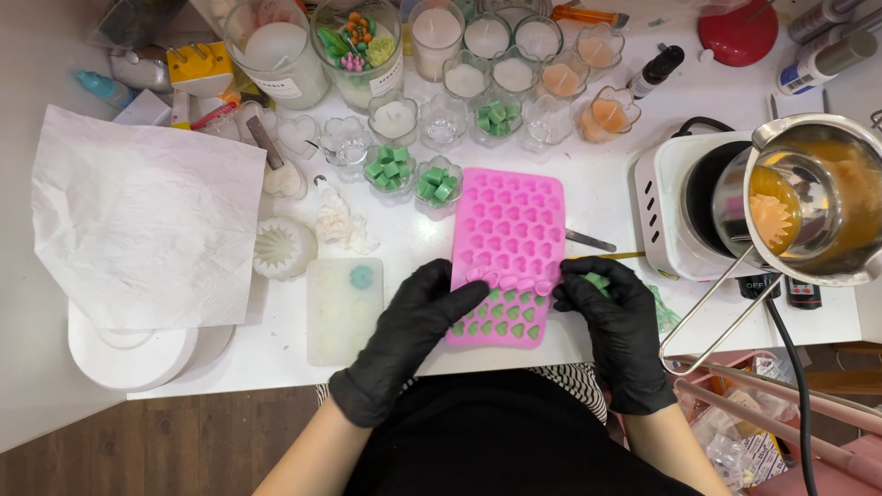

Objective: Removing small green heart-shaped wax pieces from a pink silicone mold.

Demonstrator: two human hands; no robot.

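Note:
A pink silicone mould point(510, 225) with many heart-shaped cavities lies on the white table point(606, 197). Its near rows hold green wax hearts point(503, 317); the far rows look empty. Both my hands wear black gloves. My left hand point(413, 321) grips the mould's left near edge, thumb pressing on top. My right hand point(611, 308) grips the right near edge and also has a green piece point(597, 278) under its fingers. The mould bulges up between my thumbs.
Small glass jars of green wax cubes point(390, 168) and several candle jars point(487, 41) stand beyond the mould. A metal pouring pot of orange wax point(808, 197) sits on a white hot plate point(671, 216) at right. White paper point(147, 216) and a clear mould point(344, 308) lie left.

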